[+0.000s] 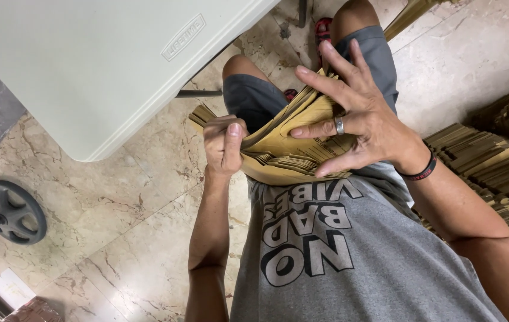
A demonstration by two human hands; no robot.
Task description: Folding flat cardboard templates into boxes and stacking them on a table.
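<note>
A stack of yellow envelopes (278, 149) is gripped at its left end by the closed left hand (224, 146), above the lap; the open right hand (356, 119) is spread flat across its top, fingers pointing left.

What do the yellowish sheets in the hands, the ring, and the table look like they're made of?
Stack of sheets: likely thin brown card or kraft paper, matte; it bends and its edges fan out. Ring: seemingly metal, silvery with a shine. Table: probably moulded plastic, pale with a smooth dull surface and rounded edge.
</note>
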